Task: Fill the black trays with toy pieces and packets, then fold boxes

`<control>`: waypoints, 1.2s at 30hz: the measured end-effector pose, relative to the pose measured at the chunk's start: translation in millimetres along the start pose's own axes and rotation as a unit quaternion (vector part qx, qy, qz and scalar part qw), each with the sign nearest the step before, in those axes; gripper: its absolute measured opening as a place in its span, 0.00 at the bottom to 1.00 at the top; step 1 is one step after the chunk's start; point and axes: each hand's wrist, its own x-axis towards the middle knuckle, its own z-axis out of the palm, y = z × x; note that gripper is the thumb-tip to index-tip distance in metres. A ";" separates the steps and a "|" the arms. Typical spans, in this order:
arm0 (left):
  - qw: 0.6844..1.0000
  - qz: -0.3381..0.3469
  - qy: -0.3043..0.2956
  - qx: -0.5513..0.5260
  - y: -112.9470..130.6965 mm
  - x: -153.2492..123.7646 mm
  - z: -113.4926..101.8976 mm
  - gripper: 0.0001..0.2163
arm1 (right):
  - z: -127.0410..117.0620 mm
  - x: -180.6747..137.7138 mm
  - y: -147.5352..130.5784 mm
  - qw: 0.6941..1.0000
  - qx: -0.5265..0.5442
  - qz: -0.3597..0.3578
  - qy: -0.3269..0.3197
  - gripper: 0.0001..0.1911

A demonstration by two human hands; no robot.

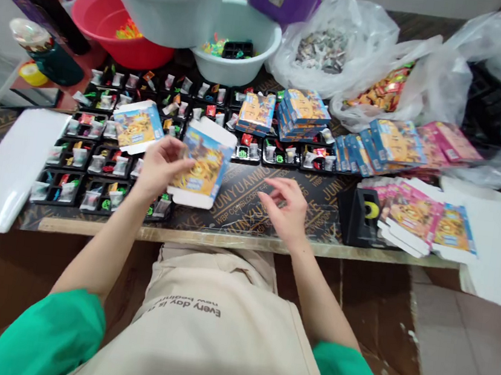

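Note:
My left hand (164, 168) pinches a small printed cardboard box (206, 164), blue and yellow, by its left side. The box has its white end flaps sticking out at top and bottom. Over the dark tabletop (250, 193), my right hand (285, 209) is held with its fingers apart and nothing in them. Another blue and yellow box (138, 128) with a white flap lies on the trays behind my left hand. Black compartment trays (108, 161) filled with small colourful items and white packets stand in rows to the left and behind.
Closed boxes are stacked (304, 114) at the back middle, with more blue boxes (395, 141) to the right. Flat pink boxes (412, 210) lie beside a black tape dispenser (360, 216). Basins (158, 3) and plastic bags (341, 46) line the back. A bottle (51, 56) stands left.

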 end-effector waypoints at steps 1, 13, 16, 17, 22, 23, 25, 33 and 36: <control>0.999 -0.008 -0.045 -0.005 1.5 -14.9 19.0 0.18 | 5.5 5.6 -6.6 1.000 0.008 -0.012 -0.005 0.15; 0.973 -0.137 -0.133 -0.132 -31.7 -69.2 110.8 0.20 | 9.6 19.1 3.1 0.980 -0.186 0.060 -0.027 0.23; 0.957 -0.195 -0.103 -0.186 -38.4 -69.0 123.9 0.24 | -2.7 27.9 20.7 0.977 -0.198 0.083 0.001 0.22; 0.953 -0.211 -0.094 -0.198 -39.4 -68.3 127.0 0.25 | -6.4 30.4 25.6 0.978 -0.189 0.087 0.008 0.21; 0.931 -0.266 -0.116 -0.222 -40.9 -62.5 134.7 0.24 | -13.8 28.6 34.5 0.991 -0.098 0.084 -0.030 0.17; 0.926 -0.272 -0.134 -0.225 -41.9 -61.3 135.1 0.23 | -13.3 25.7 34.1 0.992 -0.087 0.083 -0.034 0.17; 0.912 -0.290 -0.177 -0.233 -45.2 -59.1 134.9 0.23 | -12.1 19.1 32.5 0.994 -0.071 0.083 -0.029 0.16; 0.973 -0.169 -0.117 -0.108 -57.7 -54.1 130.2 0.14 | -41.5 -1.3 18.1 0.998 -0.014 0.068 -0.004 0.16; 0.975 -0.179 -0.086 -0.103 -63.2 -52.1 135.0 0.13 | -78.2 1.1 19.7 0.986 0.020 0.056 0.155 0.17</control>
